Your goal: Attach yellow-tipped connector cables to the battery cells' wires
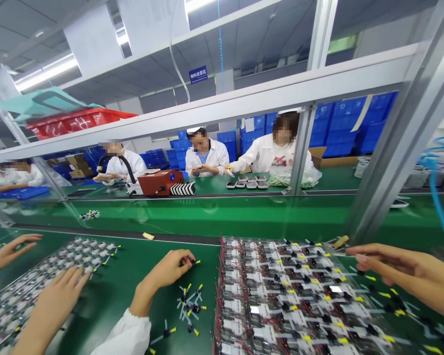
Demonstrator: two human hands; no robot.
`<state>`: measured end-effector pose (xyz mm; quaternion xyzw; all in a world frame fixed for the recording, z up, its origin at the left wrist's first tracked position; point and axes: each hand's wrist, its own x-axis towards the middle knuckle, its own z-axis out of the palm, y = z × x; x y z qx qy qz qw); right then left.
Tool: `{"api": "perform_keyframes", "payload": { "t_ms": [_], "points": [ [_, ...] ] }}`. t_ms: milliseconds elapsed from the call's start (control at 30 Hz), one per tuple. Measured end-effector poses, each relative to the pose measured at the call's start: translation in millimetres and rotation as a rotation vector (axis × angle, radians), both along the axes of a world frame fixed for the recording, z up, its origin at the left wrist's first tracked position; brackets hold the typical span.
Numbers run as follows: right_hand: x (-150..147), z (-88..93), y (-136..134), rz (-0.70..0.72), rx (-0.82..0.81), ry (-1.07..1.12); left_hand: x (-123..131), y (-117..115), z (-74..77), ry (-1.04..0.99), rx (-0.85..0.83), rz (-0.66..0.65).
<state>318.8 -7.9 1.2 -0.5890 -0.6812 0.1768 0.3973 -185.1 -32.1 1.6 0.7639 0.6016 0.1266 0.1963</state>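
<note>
One left hand and one right hand are counted, two hands of a co-worker are seen beside them, two trays of wired parts are laid out, four people are seated opposite, one red machine is placed between

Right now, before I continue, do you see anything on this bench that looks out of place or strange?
Yes, a small beige scrap lies alone on the dark strip across the green workbench. It looks stray because it sits apart from the other parts and matches none of them. It is too small to identify.
</note>
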Motion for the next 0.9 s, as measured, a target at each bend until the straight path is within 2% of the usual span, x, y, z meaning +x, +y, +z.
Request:
{"api": "perform_keyframes", "payload": {
  "t_ms": [100, 167, 233, 333, 433, 533, 633, 700, 833, 900],
  "points": [
    [-1, -7.4, 2, 0.059, -0.153, 0.248, 6, 15, 17.7, -0.044, 0.061, -0.015],
    [-3, -11.2, 2, 0.042, -0.150, 0.312, 13, 18, 33.9, -0.071, 0.106, -0.015],
    [-10, -6.5, -3, 0.060, -0.118, 0.331, 28, 13, 52.3, -0.106, 0.144, -0.035],
    [-39, 20.4, -21, 0.172, -0.167, 0.273, 62, -7, 77.1, -0.163, 0.192, -0.172],
    [-83, 52.1, -39, 0.365, -0.359, 0.167, 104, -22, 88.6, -0.154, 0.223, -0.361],
    [-122, 63.9, -41, 0.492, -0.380, 0.111, 136, -20, 84.0, -0.150, 0.215, -0.479],
    [-142, 55.7, -28, 0.538, -0.356, 0.093, 152, -6, 72.6, -0.257, 0.193, -0.491],
    [-146, 46.6, -17, 0.513, -0.370, 0.138, 157, 4, 65.3, -0.309, 0.188, -0.471],
    [-144, 34.2, -1, 0.529, -0.511, 0.254, 161, 17, 51.3, -0.348, 0.217, -0.474],
    [-141, 32.1, 6, 0.507, -0.494, 0.230, 160, 25, 42.2, -0.341, 0.271, -0.465]
  ]
}}
